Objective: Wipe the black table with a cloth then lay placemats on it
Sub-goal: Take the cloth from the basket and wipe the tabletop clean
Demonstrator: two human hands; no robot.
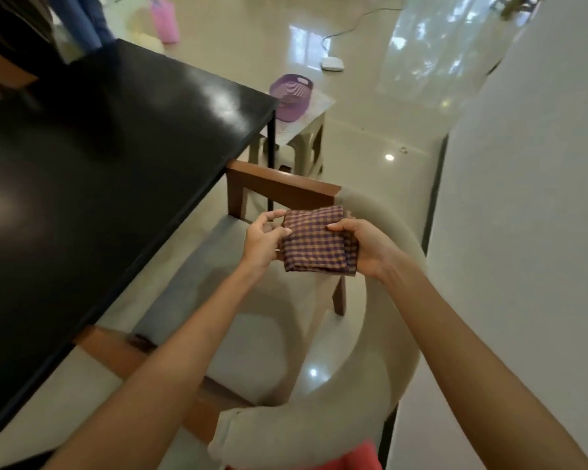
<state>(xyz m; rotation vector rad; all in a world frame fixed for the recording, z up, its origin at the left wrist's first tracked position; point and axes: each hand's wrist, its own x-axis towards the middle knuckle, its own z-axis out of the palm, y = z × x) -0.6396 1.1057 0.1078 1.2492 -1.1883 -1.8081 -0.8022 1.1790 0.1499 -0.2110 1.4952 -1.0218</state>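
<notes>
A folded checked cloth, purple and orange, is held between both hands above a chair, to the right of the black table. My left hand grips its left edge with the thumb on top. My right hand holds its right side, fingers curled under the folds. The black tabletop is glossy and bare in the part that shows.
A beige cushioned chair with wooden arms stands below my hands, pushed toward the table. A purple basket sits on a plastic stool beyond the table corner. A white wall runs along the right. A pink bin stands far back.
</notes>
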